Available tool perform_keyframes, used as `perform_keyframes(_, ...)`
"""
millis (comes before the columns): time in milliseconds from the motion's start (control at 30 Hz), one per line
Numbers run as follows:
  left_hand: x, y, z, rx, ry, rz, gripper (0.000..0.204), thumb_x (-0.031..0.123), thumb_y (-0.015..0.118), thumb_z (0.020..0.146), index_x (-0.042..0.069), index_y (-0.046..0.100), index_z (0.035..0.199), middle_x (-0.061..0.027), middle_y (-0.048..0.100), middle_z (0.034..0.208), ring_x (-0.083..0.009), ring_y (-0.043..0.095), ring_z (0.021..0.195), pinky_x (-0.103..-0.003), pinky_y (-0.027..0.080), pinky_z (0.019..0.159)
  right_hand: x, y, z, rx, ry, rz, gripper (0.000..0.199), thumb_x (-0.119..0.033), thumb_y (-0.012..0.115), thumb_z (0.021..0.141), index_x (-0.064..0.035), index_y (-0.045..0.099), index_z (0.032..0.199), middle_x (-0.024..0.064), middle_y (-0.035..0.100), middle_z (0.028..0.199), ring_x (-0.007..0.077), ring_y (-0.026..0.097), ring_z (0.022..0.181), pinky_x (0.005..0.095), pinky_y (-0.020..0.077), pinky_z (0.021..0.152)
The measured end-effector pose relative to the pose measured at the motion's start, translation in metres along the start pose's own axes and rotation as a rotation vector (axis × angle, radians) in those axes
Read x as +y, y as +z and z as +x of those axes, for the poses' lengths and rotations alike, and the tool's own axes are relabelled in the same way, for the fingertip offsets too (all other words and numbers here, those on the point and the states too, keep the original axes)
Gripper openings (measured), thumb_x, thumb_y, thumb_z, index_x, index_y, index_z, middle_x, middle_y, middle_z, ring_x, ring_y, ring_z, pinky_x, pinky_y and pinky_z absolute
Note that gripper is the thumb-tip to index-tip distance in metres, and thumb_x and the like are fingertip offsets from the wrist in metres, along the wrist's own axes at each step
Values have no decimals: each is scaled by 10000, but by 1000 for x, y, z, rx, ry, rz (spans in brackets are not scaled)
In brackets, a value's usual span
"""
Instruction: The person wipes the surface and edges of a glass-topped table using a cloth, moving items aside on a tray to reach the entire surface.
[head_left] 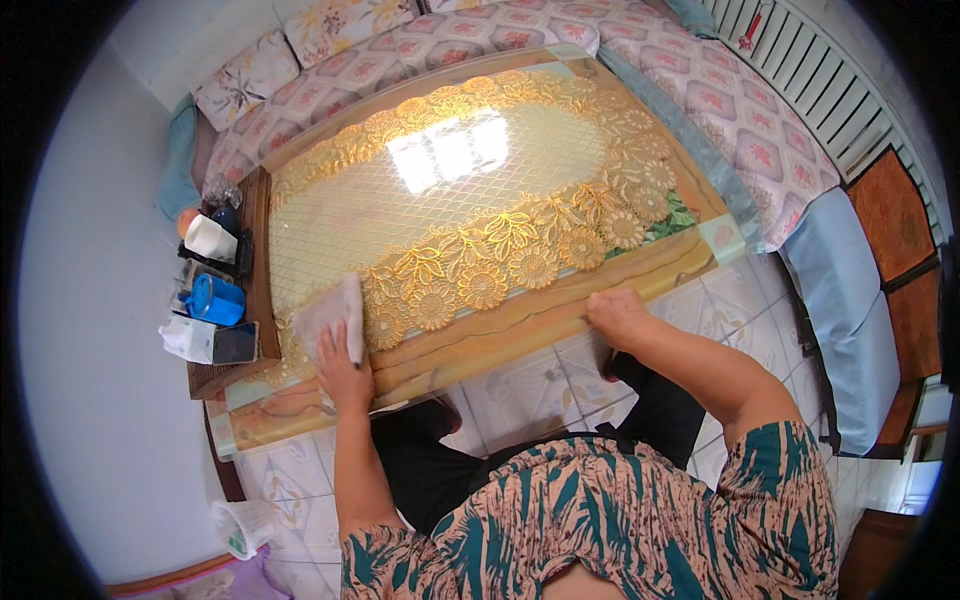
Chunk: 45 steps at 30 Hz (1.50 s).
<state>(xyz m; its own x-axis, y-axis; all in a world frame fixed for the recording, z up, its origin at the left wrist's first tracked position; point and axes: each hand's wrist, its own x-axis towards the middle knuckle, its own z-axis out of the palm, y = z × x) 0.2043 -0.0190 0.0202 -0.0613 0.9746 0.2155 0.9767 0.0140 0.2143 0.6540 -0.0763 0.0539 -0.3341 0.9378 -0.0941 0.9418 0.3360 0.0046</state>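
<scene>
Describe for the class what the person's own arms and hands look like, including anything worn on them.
Both forearms are bare, as are the left hand and right hand: no gloves, and no rings or watch that can be made out. Short sleeves of a teal and peach leaf-patterned top end near the elbows.

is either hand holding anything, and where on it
The left hand presses a white cloth flat on the table, palm on its near end. The right hand only rests on the table's edge.
</scene>
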Motion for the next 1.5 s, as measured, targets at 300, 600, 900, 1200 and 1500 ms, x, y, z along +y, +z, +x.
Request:
perform_keyframes(300,121,35,43,-154,17,196,654,436,546,811,319,345,1423,-64,226,1527,-278,167,1411,-603,146,1060,-11,-16,3,-115,44,-134,114,-97,602,733,-106,698,793,64,675,817,220,676,808,355,521,616)
perform_keyframes(600,232,1,-55,-200,479,-117,792,462,692,688,224,408,1388,-96,312,1478,-289,260,1367,-550,244,1019,-1,-4,-1,-68,47,-106,110,-92,620,717,-105,695,796,68,676,837,238,671,823,362,521,638)
perform_keyframes(900,207,-4,-45,-219,566,-308,706,329,732,667,153,495,1309,-125,391,1416,-280,367,1308,-475,329,1002,-10,-23,1,-187,342,136,150,-121,592,739,-75,700,833,139,679,915,320,649,896,429,521,708)
perform_keyframes(1200,194,1,-45,-110,616,-724,284,241,731,718,73,625,921,-101,588,1054,-294,561,985,-418,406,882,-36,-3,11,-12,597,1277,404,-305,698,774,82,604,839,204,651,753,221,658,569,339,510,520)
perform_keyframes(1500,157,-11,-29,3,334,-752,148,141,614,824,95,651,959,-78,623,847,-241,594,819,-408,382,880,-41,2,18,96,515,1258,317,-219,688,759,32,590,925,153,642,807,293,657,690,378,508,583)
